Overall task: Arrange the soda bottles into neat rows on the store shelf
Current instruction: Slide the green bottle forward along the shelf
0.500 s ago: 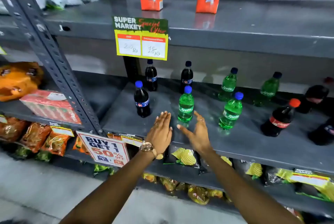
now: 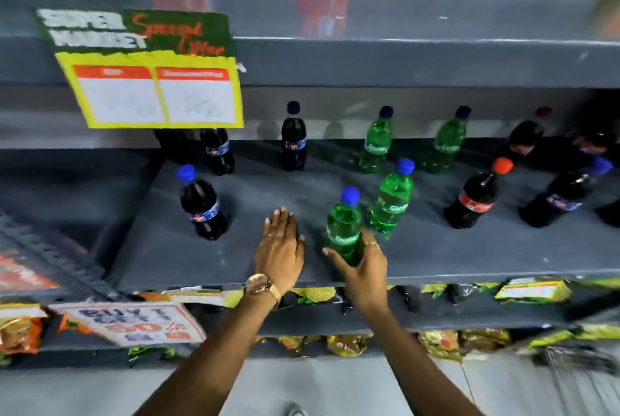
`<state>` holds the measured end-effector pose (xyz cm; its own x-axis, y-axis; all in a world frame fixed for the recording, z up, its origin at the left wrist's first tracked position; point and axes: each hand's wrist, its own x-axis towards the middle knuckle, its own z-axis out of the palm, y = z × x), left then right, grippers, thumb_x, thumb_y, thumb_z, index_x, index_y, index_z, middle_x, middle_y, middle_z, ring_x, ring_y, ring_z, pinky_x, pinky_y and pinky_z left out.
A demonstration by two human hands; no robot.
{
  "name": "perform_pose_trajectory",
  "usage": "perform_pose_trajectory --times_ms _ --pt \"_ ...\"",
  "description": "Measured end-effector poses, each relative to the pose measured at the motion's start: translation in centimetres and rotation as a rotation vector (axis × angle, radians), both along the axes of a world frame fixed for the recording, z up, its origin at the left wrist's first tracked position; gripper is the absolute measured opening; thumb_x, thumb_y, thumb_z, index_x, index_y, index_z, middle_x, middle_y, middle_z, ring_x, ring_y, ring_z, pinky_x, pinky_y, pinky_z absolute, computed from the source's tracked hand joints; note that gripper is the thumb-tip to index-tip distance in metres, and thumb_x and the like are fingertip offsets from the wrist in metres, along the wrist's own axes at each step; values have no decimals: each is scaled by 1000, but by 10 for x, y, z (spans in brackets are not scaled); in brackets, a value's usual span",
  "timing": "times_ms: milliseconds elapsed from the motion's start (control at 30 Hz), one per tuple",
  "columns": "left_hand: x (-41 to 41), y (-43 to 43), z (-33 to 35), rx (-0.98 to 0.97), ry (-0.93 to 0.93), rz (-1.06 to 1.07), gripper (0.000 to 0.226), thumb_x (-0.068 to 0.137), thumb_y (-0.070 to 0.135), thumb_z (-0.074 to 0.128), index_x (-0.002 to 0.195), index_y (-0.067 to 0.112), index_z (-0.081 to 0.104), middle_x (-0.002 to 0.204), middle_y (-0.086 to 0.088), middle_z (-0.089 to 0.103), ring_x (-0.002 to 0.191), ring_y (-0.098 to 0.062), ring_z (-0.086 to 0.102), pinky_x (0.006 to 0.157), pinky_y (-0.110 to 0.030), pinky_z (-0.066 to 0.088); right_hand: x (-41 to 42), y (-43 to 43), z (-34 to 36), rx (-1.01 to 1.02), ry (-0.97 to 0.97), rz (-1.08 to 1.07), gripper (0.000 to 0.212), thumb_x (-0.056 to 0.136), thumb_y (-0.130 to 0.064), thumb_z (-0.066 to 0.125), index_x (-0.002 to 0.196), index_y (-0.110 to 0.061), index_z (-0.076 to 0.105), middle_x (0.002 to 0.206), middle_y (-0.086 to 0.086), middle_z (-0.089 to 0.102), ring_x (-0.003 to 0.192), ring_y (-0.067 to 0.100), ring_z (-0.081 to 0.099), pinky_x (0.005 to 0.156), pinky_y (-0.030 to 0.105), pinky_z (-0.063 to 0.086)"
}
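A green Sprite bottle (image 2: 343, 227) with a blue cap is held upright near the front edge of the grey shelf (image 2: 469, 258), at about 6 o'clock among the bottles. The grip of the right hand (image 2: 364, 268) is wrapped around its lower body, thumb at the left and fingers (image 2: 369, 242) at the right. The left hand (image 2: 280, 248), with a wristwatch (image 2: 261, 285) worn at the wrist, is laid flat just beside the bottle at 9 o'clock, its grip spread and nothing held.

A second Sprite bottle (image 2: 392, 199) is seen just beside the held one at 2 o'clock. A dark Pepsi bottle (image 2: 201, 204) is stood at 9 o'clock of the left hand. Toward 12 o'clock, a rear row is formed by two Pepsi bottles (image 2: 293, 138) and two Sprite bottles (image 2: 376, 142). A Coca-Cola bottle (image 2: 476, 195) with a red cap is placed at 3 o'clock. A yellow price sign (image 2: 151, 93) is hung from the upper shelf at 10 o'clock.
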<state>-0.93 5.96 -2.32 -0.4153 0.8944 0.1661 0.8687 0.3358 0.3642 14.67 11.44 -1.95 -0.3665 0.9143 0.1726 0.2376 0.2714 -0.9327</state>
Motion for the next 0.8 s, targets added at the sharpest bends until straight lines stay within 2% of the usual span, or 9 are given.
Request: perform_pose_trajectory --times_ms 167,233,300,367,400,500,567,733,800 --pt "8 8 -4 -11 26 44 57 87 26 28 132 -7 37 142 -29 36 136 -39 28 113 -46 12 76 16 10 -7 26 -274 38 73 -17 81 103 -17 58 96 1 71 88 7 67 76 17 50" --pt "12 12 -3 -12 20 76 57 87 26 30 134 -7 34 145 -29 32 137 -38 25 114 -45 10 95 35 14 3 9 -344 39 73 -21 80 105 -18 58 96 -1 70 90 8 67 78 22 52" --pt "18 18 -3 -25 15 114 55 90 24 31 136 -7 30 147 -28 27 139 -37 21 115 -45 8 104 56 18 -19 6 -351 40 74 -20 80 107 -19 56 95 -10 68 89 -4 65 78 20 52" --pt "23 22 -3 -38 6 152 53 93 21 36 138 -6 25 149 -26 23 140 -35 16 117 -44 6 103 76 21 -19 15 -341 42 74 -15 79 108 -22 54 94 -17 64 85 -16 61 75 8 49" --pt "26 25 -2 -38 1 171 53 93 20 37 138 -6 24 150 -26 22 141 -35 15 117 -44 6 102 86 22 -22 20 -334 44 74 -13 79 109 -23 54 95 -14 66 85 -16 61 76 8 48" --pt "31 28 0 -40 9 214 53 92 20 34 137 -7 27 148 -27 25 140 -36 18 117 -46 8 95 111 19 -35 4 -294 44 73 -17 80 110 -21 56 101 1 70 91 6 66 85 28 54" --pt "32 28 0 -57 18 224 53 92 20 34 137 -7 27 149 -27 25 140 -35 18 117 -46 8 92 119 18 -44 13 -266 44 73 -19 80 110 -19 56 102 2 69 93 16 66 85 35 54" --pt "31 28 0 -61 39 223 62 86 29 23 136 -6 29 148 -27 28 140 -35 20 117 -46 8 108 106 15 -116 93 -190 54 75 -22 79 123 -19 56 113 -7 67 103 7 63 89 21 50" --pt "32 28 -1 -59 40 221 62 86 29 24 136 -6 30 147 -27 29 139 -35 21 117 -47 9 129 92 9 -159 146 -240 47 75 -21 79 118 -15 62 114 -4 68 102 6 64 90 19 51"
